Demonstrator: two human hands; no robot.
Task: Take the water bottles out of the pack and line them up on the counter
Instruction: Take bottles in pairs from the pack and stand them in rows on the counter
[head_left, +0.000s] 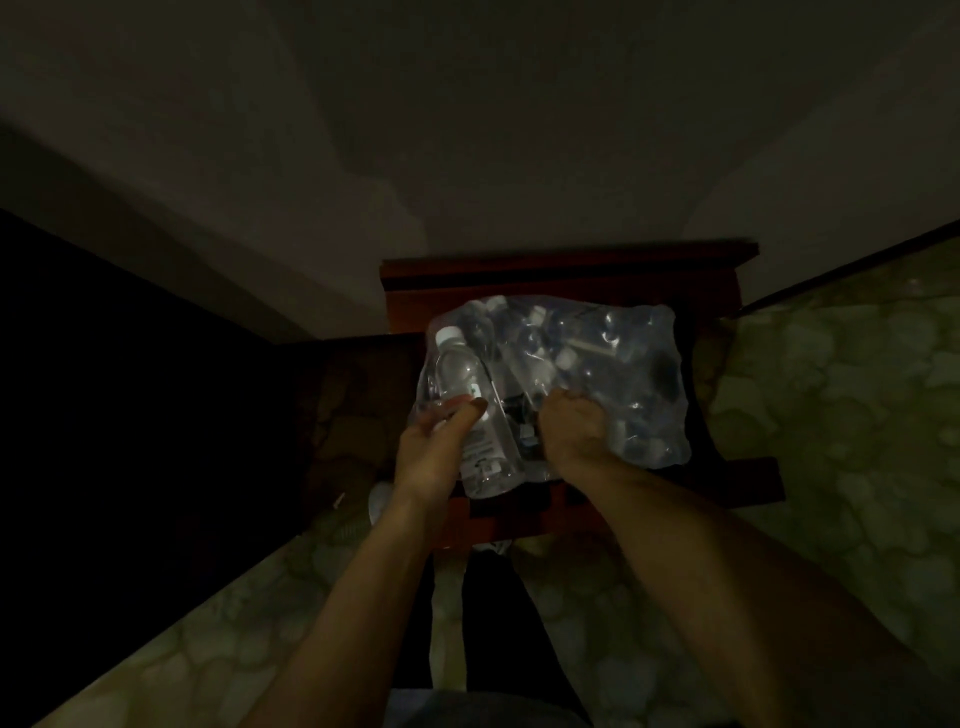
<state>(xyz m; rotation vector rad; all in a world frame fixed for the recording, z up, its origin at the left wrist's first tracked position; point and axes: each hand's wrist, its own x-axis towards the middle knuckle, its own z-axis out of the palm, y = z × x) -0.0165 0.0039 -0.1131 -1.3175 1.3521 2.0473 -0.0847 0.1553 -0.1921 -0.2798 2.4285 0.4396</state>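
Observation:
A clear plastic-wrapped pack of water bottles (597, 369) lies on a dark reddish wooden stand (561, 275). Its near left side is torn open. My left hand (436, 441) grips a clear water bottle (462, 374) with a white cap, which leans out of the pack's left side, cap pointing away from me. My right hand (574, 423) grips the torn plastic wrap at the opening, fingers curled into it. Several more bottles show dimly through the wrap. The room is dark.
The stand sits against a pale wall (467, 130). A patterned greenish floor (831, 415) spreads right and below. A dark mass (130, 389) fills the left side. My dark trouser legs (493, 623) stand just in front of the stand.

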